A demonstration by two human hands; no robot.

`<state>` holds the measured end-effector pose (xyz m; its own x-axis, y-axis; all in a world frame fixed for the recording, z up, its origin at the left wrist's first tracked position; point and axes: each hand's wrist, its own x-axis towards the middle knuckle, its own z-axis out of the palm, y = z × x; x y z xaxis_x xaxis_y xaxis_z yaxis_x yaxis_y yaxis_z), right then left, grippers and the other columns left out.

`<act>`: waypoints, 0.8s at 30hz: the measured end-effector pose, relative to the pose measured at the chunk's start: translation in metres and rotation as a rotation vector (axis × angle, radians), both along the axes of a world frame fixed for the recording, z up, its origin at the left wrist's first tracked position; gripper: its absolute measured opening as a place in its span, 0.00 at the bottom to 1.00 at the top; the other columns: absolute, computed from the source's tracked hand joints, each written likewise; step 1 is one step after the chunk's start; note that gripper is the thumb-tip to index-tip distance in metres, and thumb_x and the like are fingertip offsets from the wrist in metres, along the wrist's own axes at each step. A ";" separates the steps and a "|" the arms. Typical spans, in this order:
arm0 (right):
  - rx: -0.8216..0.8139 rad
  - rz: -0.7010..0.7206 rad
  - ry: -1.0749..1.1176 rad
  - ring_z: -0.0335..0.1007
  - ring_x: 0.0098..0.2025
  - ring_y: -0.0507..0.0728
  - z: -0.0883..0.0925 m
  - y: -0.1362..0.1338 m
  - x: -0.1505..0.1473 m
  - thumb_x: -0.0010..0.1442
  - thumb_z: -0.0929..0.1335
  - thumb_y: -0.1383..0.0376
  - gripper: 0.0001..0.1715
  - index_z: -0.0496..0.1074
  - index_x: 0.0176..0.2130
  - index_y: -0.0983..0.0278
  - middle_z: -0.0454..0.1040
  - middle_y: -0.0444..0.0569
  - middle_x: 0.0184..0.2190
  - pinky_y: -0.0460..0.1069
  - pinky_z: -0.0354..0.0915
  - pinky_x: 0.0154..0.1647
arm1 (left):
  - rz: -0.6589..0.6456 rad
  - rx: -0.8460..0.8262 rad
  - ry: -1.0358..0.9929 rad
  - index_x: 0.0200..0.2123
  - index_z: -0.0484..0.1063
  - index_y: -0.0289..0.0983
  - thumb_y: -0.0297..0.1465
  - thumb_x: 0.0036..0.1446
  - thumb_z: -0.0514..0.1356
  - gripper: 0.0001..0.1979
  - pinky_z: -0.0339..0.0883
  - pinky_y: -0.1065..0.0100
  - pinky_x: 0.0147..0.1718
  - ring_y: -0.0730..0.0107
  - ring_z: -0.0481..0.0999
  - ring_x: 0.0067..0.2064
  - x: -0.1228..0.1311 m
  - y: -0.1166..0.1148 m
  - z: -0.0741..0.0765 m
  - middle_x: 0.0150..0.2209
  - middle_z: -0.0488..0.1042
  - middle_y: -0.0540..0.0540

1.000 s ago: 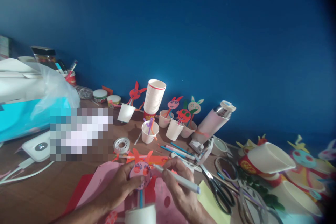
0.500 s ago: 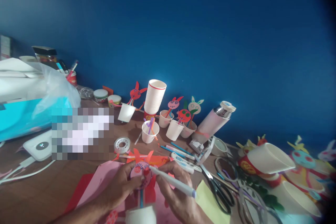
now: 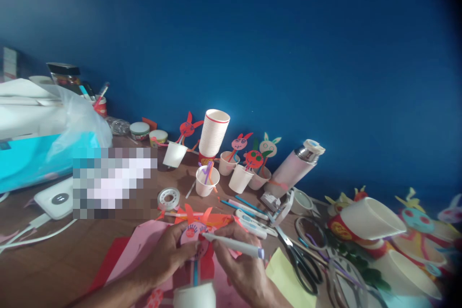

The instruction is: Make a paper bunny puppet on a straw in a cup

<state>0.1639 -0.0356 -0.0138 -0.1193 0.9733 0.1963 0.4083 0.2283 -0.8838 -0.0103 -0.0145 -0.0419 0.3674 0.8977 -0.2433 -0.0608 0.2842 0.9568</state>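
Observation:
Between the fingers and thumb of my left hand [image 3: 173,250] is a pink paper rabbit face [image 3: 191,236] with red ears, drawn eyes and lashes. My right hand [image 3: 240,255] grips a white marker [image 3: 236,244] with a lilac end, its tip at the right eye of the face. A blue straw [image 3: 195,273] runs from below the face down into a white paper cup [image 3: 195,296] at the bottom edge. Pink paper [image 3: 135,245] and red paper [image 3: 112,262] lie under my hands.
Black-handled scissors [image 3: 301,264] and yellow paper [image 3: 285,276] lie right of my hands. Farther back stand a cup of straws [image 3: 207,182], stacked cups [image 3: 214,132], finished cup figures [image 3: 241,178] and a tilted flask [image 3: 294,166]. A tape roll [image 3: 168,198] lies left of centre.
The marker's back end has swung slightly up and left, and its tip has dropped a little on the face. My left hand keeps its hold on the face.

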 end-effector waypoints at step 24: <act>0.095 0.041 -0.034 0.74 0.28 0.54 0.001 0.001 0.000 0.58 0.67 0.66 0.07 0.75 0.31 0.64 0.79 0.46 0.26 0.46 0.68 0.30 | -0.010 0.005 -0.043 0.29 0.69 0.34 0.43 0.47 0.66 0.17 0.53 0.75 0.22 0.77 0.57 0.22 0.000 0.000 -0.001 0.21 0.65 0.55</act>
<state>0.1636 -0.0344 -0.0126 -0.1671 0.9445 0.2829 0.4262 0.3279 -0.8431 -0.0103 -0.0145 -0.0424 0.3862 0.8951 -0.2228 -0.0992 0.2805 0.9547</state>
